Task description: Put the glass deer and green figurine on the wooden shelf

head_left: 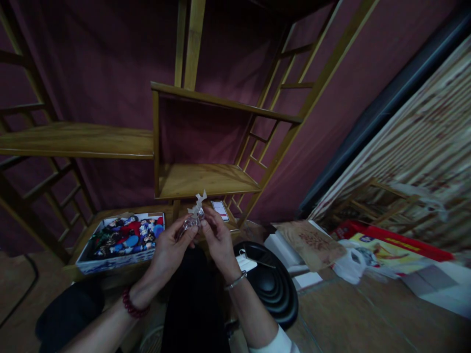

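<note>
Between my two hands is a small clear, shiny figurine [194,219] with a pale, jagged piece sticking up from its top. My left hand [172,247] closes its fingers on the figurine's left side, a dark red bead bracelet on that wrist. On the other side my right hand [216,238] pinches it between thumb and fingers; a silver bangle circles this wrist. The fingertips partly cover the figurine, so its exact shape cannot be made out. To the left of my hands, a box [114,264] full of small colourful figures rests on the low shelf.
A wooden shelf unit [209,179] stands ahead against a dark red wall. A phone [220,210] lies on its lowest board. Right of my legs sits a round black ridged object [274,289] with a white mask [246,263] on it. Cardboard [312,245] and a plastic bag [349,264] lie farther right.
</note>
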`<state>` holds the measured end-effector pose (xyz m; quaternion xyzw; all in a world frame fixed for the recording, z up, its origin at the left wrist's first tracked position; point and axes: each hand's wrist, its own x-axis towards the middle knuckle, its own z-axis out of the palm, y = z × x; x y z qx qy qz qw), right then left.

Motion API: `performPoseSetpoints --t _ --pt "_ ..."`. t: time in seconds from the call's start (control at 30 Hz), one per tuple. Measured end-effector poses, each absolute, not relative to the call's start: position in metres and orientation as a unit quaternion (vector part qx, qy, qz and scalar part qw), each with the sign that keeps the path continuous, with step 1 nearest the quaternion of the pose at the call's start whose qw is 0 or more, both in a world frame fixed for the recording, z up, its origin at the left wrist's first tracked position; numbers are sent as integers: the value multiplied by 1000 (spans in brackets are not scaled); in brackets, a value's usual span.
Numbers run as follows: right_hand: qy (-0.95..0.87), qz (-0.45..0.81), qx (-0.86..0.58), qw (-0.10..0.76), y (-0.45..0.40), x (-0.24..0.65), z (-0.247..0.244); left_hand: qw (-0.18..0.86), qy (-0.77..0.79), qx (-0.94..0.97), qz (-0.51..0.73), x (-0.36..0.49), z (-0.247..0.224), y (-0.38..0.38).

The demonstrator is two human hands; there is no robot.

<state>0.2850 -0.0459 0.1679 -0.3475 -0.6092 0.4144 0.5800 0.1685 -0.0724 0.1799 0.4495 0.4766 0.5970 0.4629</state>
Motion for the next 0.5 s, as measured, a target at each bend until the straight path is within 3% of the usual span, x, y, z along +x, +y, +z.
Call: performPoseSetpoints --t 0.23,0.5 --pt "-638 257 -389 612 -41 290 192 441 443 471 623 177 205 -59" --pt "-649 277 -365 607 -33 294 221 418 405 541 607 168 226 -47"
